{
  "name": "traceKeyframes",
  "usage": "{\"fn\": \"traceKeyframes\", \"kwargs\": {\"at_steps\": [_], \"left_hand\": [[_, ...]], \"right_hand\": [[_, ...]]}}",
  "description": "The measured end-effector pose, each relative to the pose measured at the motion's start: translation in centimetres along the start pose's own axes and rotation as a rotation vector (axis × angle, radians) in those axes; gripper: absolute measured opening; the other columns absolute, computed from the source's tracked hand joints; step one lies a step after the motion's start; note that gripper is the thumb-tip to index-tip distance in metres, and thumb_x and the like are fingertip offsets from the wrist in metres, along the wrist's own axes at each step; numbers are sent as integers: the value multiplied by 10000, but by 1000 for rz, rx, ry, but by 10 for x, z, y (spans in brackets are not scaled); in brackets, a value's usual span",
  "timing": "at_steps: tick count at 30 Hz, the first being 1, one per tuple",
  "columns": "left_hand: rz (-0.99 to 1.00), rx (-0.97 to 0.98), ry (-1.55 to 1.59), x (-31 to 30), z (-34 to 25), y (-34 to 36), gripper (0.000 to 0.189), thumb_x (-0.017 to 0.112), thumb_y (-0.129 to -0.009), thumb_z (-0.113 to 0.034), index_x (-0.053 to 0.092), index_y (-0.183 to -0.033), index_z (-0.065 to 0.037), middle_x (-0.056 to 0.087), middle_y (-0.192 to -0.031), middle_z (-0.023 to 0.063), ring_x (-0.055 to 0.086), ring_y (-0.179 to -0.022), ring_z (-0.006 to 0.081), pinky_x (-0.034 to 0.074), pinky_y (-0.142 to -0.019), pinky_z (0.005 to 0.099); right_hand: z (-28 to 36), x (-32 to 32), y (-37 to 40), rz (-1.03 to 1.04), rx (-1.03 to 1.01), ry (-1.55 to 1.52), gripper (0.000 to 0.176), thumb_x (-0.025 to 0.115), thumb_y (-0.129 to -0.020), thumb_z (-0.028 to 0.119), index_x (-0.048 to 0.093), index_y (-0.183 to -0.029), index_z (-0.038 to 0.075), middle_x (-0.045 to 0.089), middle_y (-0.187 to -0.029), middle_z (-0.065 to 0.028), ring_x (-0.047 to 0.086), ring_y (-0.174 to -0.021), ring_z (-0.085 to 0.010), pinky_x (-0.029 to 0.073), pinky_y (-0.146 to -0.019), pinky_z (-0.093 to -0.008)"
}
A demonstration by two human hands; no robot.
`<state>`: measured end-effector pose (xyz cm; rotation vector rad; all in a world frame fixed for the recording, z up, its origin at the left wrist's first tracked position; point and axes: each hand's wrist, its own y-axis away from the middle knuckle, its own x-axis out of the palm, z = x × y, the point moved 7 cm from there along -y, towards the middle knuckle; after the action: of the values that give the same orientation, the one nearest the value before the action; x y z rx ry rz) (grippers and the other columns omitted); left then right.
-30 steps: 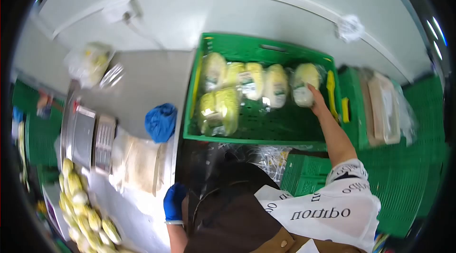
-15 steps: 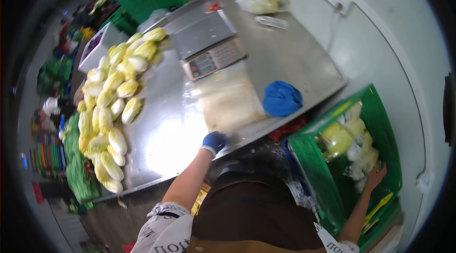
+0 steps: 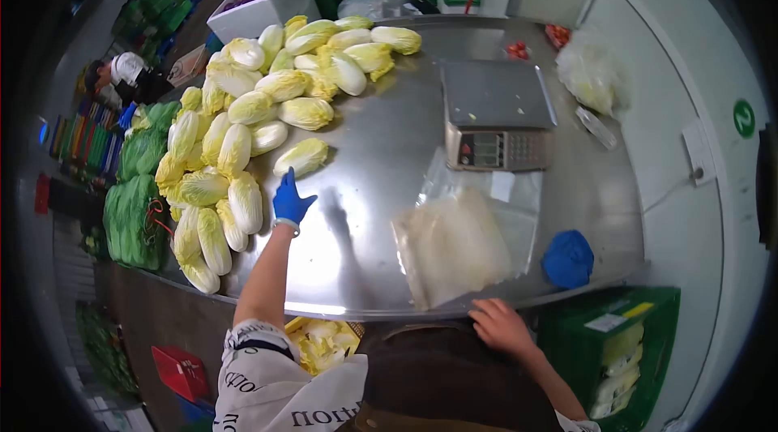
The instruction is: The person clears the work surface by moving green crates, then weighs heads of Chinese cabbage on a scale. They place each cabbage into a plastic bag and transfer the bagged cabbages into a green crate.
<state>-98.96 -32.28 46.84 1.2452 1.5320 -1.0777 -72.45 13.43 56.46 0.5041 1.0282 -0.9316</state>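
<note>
My left hand (image 3: 292, 200), in a blue glove, is over the steel table with thumb and fingers apart. Its fingertips are just short of, or touching, a single napa cabbage (image 3: 301, 157) that lies apart from the heap. That heap of pale yellow-green napa cabbages (image 3: 235, 148) covers the table's left side. My bare right hand (image 3: 501, 325) is at the front edge, its fingers loosely spread and nothing visible in them. Just beyond it lies a stack of clear plastic bags (image 3: 454, 250). A crumpled blue bag (image 3: 567, 258) sits to the right of the stack.
A digital scale (image 3: 498, 112) stands on the steel table (image 3: 365, 189). By the wall is a plastic bag (image 3: 596, 71) of pale produce. A green crate (image 3: 559, 343) with packed bags stands lower right. Beneath the front edge is a yellow basket of leaves (image 3: 324, 343). Another person (image 3: 130, 71) is far left.
My view has swung left. My left hand has gone from the bag stack to the lone cabbage. My right hand has come out of the green crate to the table edge, holding nothing visible.
</note>
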Motion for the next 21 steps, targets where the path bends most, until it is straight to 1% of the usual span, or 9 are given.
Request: {"fn": "traceKeyframes", "kwargs": {"at_steps": [4, 7, 8, 11, 12, 13, 15, 19, 21], "left_hand": [[170, -67, -289, -4, 40, -61, 1119, 821, -595, -321, 140, -1469, -166, 275, -1475, 143, 316, -1316, 345, 324, -1031, 473], [227, -69, -312, 25, 65, -93, 1110, 800, -605, -294, 117, -1476, -224, 271, -1480, 127, 312, -1320, 362, 319, -1028, 485], [225, -53, -349, 35, 68, -100, 1030, 788, -606, -293, 206, -1453, -218, 334, -1444, 132, 379, -1275, 370, 353, -1006, 467], [305, -117, -25, 48, 85, -118, 871, 779, -599, -290, 381, -1365, -173, 468, -1333, 152, 496, -1162, 364, 414, -952, 430], [210, -68, 146, 48, 88, -122, 742, 780, -573, -280, 504, -1242, -114, 562, -1207, 169, 561, -1049, 374, 452, -900, 419], [342, -32, 415, 68, 93, -126, 804, 804, -560, -311, 483, -1260, -76, 600, -1148, 142, 573, -1065, 292, 462, -908, 374], [713, 27, 861, 59, 47, -99, 761, 826, -627, -297, 470, -1256, -61, 597, -1124, 101, 556, -1021, 189, 461, -895, 337], [1241, 123, 1238, -7, -65, -15, 686, 779, -726, -252, 464, -1294, -31, 570, -1201, 111, 532, -1074, 172, 442, -915, 316], [1402, 342, 1196, -20, -90, 19, 642, 658, -849, -273, 384, -1371, -19, 546, -1236, 95, 530, -1073, 158, 456, -909, 312]], "right_hand": [[8, 25, -54, 171, -57, 2, 255, 620, -769, 169, 605, -1014, 99, 580, -1119, -61, 557, -976, -249, 489, -805, -369], [9, 34, -95, 184, -93, 30, 238, 618, -783, 173, 602, -1005, 89, 587, -1067, -57, 564, -937, -225, 491, -779, -348], [11, 38, -112, 210, -105, 12, 233, 618, -783, 173, 603, -998, 83, 588, -1064, -56, 563, -938, -225, 491, -777, -344], [13, 52, -161, 289, -129, -23, 257, 614, -789, 164, 602, -1032, 82, 584, -1086, -72, 553, -968, -246, 475, -813, -371], [15, 56, -180, 310, -138, -34, 272, 611, -791, 160, 601, -1053, 85, 581, -1098, -80, 549, -983, -256, 467, -832, -386], [22, 48, -204, 235, -165, 28, 320, 606, -790, 155, 588, -1104, 95, 571, -1123, -93, 535, -1023, -276, 440, -880, -414], [47, 20, -263, 115, -229, 146, 408, 600, -787, 159, 561, -1191, 116, 553, -1167, -114, 505, -1095, -310, 379, -966, -460], [103, -5, -339, 6, -614, 488, 464, 647, -740, 166, 557, -1192, 115, 549, -1181, -128, 508, -1098, -329, 355, -998, -493], [105, -3, -355, 52, -683, 427, 540, 696, -682, 196, 549, -1194, 103, 550, -1171, -131, 514, -1087, -327, 375, -973, -486]]}}
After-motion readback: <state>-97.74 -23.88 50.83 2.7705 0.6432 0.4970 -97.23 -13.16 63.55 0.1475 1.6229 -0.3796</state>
